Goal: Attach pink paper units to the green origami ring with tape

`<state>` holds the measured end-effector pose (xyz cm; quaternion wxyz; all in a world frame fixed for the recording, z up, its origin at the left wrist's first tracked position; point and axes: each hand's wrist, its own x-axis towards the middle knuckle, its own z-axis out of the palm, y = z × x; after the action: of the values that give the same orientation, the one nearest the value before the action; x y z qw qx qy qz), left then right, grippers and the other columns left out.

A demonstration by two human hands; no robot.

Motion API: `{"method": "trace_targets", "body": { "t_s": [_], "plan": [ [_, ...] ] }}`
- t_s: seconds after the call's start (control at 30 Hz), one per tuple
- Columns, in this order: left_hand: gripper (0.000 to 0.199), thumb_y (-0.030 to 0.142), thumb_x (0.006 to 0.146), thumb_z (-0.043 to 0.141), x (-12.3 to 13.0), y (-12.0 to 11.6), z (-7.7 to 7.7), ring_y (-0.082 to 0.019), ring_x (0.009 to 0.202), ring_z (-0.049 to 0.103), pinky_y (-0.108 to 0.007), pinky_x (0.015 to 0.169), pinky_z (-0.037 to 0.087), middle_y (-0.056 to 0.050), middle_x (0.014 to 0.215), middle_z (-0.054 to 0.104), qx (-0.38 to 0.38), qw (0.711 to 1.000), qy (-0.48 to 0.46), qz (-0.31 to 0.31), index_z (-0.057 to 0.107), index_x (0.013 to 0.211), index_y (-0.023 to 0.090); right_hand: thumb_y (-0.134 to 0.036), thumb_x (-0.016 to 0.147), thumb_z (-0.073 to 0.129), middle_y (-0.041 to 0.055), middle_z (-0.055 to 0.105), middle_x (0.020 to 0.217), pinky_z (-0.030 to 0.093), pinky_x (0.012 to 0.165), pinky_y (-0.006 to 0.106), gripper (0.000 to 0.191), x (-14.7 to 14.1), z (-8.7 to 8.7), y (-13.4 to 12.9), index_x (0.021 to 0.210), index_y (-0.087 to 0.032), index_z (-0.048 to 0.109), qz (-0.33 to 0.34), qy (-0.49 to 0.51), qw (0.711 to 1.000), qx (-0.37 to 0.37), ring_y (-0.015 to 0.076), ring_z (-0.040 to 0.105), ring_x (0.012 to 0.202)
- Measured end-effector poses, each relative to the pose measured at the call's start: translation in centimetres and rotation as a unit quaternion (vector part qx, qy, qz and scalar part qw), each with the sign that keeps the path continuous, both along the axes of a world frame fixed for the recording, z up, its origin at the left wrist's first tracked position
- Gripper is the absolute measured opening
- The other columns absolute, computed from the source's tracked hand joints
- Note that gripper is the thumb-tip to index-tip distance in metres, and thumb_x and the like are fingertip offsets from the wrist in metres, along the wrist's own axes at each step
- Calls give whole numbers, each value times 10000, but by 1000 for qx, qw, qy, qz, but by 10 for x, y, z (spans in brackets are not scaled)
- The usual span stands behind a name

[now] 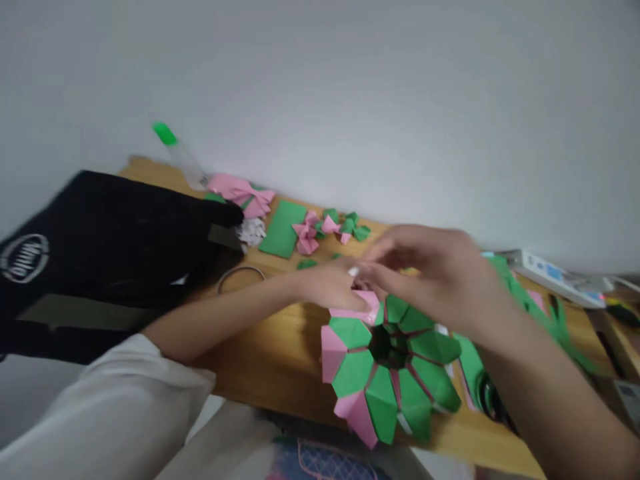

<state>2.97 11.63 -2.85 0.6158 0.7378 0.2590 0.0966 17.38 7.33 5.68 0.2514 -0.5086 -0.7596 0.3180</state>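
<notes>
A round folded-paper piece (pixel 353 370) with green and pink petals set about a dark central hole stands tilted over the table's front part. My left hand (pixel 330 287) is closed on its far left edge, at a pink petal. Above that edge, the thumb and fingers of my right hand (pixel 435 273) are pinched together at a small white bit (pixel 354 272), perhaps paper or tape. Both hands nearly meet there, and the right is a little blurred. The fingertips of the left hand are partly hidden behind the petals.
Pink and green folded flowers (pixel 307 233), a green paper sheet (pixel 284 229) and white scraps (pixel 251 231) lie along the wall. A black bag (pixel 115 233) covers the left side. A green-capped bottle (pixel 173 143), a bangle (pixel 240 269), a power strip (pixel 557 277) and a tape roll (pixel 487 393) are around.
</notes>
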Motion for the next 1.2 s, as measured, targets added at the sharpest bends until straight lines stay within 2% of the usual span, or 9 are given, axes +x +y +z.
{"method": "trace_targets", "body": {
  "t_s": [0.07,0.2,0.37,0.53,0.67,0.77,0.9,1.03,1.2],
  "plan": [
    [244,181,687,687,1,1,-6,-199,909,667,-262,737,505,-30,955,743,23,1000,3,3,713,930,180,-103,731,665,-17,694,612,482,536,219,124,-38,-5,46,647,-195,657,74,-18,997,-29,134,658,584],
    [290,143,663,686,4,4,-18,-212,971,677,-271,815,521,-53,1020,744,-43,998,-37,11,707,951,166,-27,697,650,26,738,650,490,596,229,151,-110,-29,106,695,-151,736,161,-151,975,10,161,692,645],
    [322,99,678,649,5,2,-25,-205,1040,672,-275,918,510,-65,1093,736,-50,998,-47,7,699,992,146,55,665,645,62,787,803,491,693,216,238,-144,-54,129,711,-141,773,198,-216,956,29,185,722,810],
    [310,115,713,638,0,4,-22,-207,1030,672,-270,867,518,-77,1093,735,-50,998,-32,18,701,1016,130,13,729,627,66,786,933,476,750,217,257,-155,-46,130,851,-148,787,209,-228,950,53,174,707,891],
    [299,107,700,664,-4,8,-20,-197,985,670,-265,824,508,-77,1074,734,-66,997,-31,26,703,995,139,-134,822,604,42,756,990,447,817,238,204,-117,-18,103,954,-153,758,163,-198,964,78,161,667,948],
    [296,105,715,663,-5,11,-19,-164,915,670,-237,751,492,-67,1026,736,-61,997,-31,22,702,1006,145,-184,848,588,-4,708,747,433,691,238,164,-55,-2,62,774,-153,732,61,-169,978,106,126,642,726],
    [254,145,746,671,-6,14,-16,-140,830,675,-223,694,487,-56,917,736,-36,998,-45,-13,692,999,127,-140,801,635,-38,629,567,370,529,222,125,20,-10,-1,691,-163,688,-79,-206,973,60,88,544,510],
    [229,134,754,656,-7,14,-11,-133,853,689,-213,720,499,-38,907,743,-14,998,-54,-18,688,981,134,-125,820,636,0,729,750,418,551,224,91,46,-39,-39,810,-181,707,-17,-224,972,71,118,637,610],
    [260,151,754,665,-6,12,-10,-147,895,696,-216,737,511,-38,959,750,-26,998,-59,-25,683,1012,148,-188,918,566,68,735,862,488,625,256,149,43,-61,-45,884,-136,701,46,-221,962,153,182,709,762]
  ]
}}
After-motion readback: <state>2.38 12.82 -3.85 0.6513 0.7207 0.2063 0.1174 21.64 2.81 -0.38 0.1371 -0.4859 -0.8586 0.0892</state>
